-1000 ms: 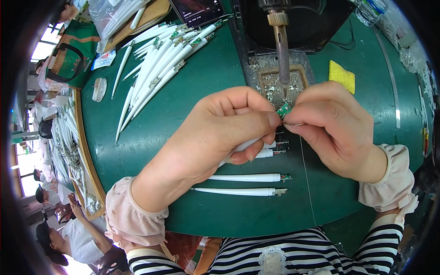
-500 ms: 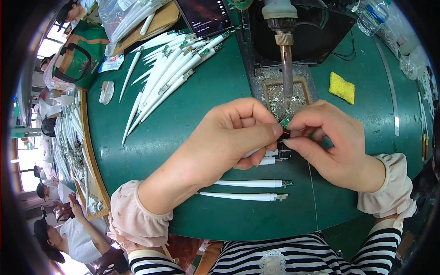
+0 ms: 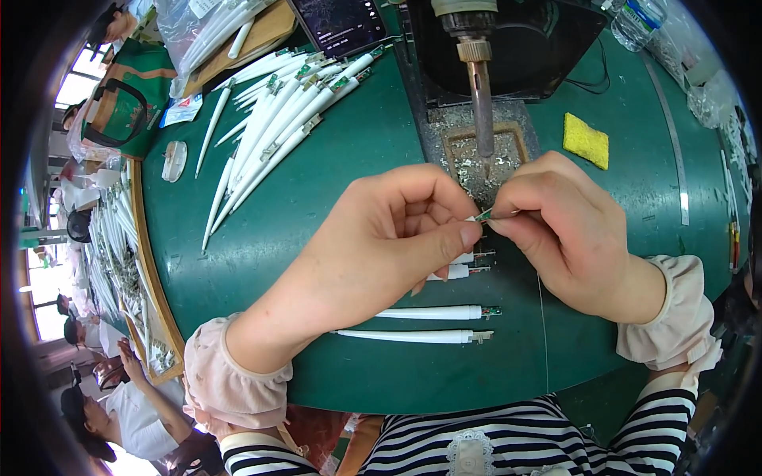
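Green bench mat (image 3: 333, 230). At 11 o'clock from the hands, a loose fan of white tapered casings (image 3: 274, 127), small green boards at their upper ends. At 12 o'clock a soldering iron (image 3: 480, 95) hangs tip-down over a grey metal tray (image 3: 452, 151) flecked with solder bits; behind it a black box (image 3: 540, 47). Yellow sponge (image 3: 586, 140) at 1 o'clock, well apart from the hands. Dark tablet screen (image 3: 341, 24) at the top edge. Two white casings (image 3: 429, 313) lie side by side at 6 o'clock, just below the hands; two more are half hidden under the left hand. Wooden tray (image 3: 143, 262) of more parts at 9 o'clock; other workers beyond it.

Left hand (image 3: 389, 238) curled, thumb and forefinger pressed together on the end of a white casing, most of it hidden in the palm. Right hand (image 3: 563, 230) pinching a thin wire (image 3: 500, 213). Small green circuit board (image 3: 482, 214) sits between the two sets of fingertips, just under the iron's tip; whether they touch, cannot tell
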A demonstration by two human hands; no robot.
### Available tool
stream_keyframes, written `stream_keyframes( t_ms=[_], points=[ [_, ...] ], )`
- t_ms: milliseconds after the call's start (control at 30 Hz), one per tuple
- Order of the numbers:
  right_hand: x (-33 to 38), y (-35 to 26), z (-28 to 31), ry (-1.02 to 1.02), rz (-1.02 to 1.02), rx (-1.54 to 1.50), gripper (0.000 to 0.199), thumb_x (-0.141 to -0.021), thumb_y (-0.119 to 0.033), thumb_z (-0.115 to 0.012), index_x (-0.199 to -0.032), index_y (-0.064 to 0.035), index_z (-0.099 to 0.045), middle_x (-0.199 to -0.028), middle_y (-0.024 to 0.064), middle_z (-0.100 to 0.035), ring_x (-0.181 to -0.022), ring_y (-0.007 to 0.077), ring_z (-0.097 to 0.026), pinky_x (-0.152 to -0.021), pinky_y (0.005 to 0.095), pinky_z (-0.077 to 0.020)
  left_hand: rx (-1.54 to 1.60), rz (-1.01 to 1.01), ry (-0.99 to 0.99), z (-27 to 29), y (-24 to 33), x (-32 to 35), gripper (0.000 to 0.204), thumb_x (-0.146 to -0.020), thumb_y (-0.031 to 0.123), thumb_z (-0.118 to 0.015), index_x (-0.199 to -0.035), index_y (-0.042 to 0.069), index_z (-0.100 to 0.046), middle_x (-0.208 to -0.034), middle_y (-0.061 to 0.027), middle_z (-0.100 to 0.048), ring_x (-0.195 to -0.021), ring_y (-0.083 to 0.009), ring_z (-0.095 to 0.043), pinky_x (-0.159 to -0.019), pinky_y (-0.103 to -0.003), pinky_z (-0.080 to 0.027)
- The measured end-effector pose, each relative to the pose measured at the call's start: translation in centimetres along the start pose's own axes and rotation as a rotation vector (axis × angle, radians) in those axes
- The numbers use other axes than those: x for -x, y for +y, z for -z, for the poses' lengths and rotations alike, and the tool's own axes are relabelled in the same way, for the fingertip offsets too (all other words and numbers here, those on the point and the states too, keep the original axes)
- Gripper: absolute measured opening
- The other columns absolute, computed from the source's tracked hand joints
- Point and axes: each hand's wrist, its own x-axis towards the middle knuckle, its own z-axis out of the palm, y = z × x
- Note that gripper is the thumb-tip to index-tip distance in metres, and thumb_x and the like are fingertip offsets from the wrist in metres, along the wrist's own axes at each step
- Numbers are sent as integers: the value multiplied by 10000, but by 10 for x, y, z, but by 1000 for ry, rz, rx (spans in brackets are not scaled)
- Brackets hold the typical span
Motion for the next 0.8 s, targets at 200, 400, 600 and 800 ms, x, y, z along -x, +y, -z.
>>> stream_keyframes(
  t_ms=[200, 400, 600, 800],
  points=[
    [-5, -5, 9, -68, -1, -17, 171, -694, 41, -626, -827, -15, -535, -765, 73, -539, -641, 159, -511, -531, 245, -409, -124, -27, 31, -2, 2, 1, 75, -799, 61, -605, -820, 20, -546, -697, 5, -559, -563, -17, -480, -440, -145, -331],
    [-20, 4, 33, -351, -736, -809, 130, -773, 32, -563, -849, -19, -469, -721, 91, -598, -548, 78, -568, -397, 141, -368, -62, -24, 75, -2, 4, 1, 54, -793, 56, -592, -806, 25, -549, -688, -8, -565, -539, -25, -471, -438, -146, -329],
    [-24, -10, 34, -363, -710, -488, 87, -835, -56, -527, -818, -13, -453, -680, 83, -579, -469, 69, -503, -380, 156, -343, -38, -39, 105, -1, 5, 2, 48, -803, 70, -567, -814, 30, -544, -691, -29, -573, -531, -37, -472, -440, -149, -334],
    [-14, -13, 18, -118, -643, -753, 128, -865, -119, -502, -858, -25, -415, -634, 62, -557, -450, 54, -471, -394, 152, -320, -25, -121, 125, -1, 4, -3, 56, -824, 89, -553, -831, 37, -533, -703, -27, -568, -537, -32, -463, -446, -153, -323]
  ],
)
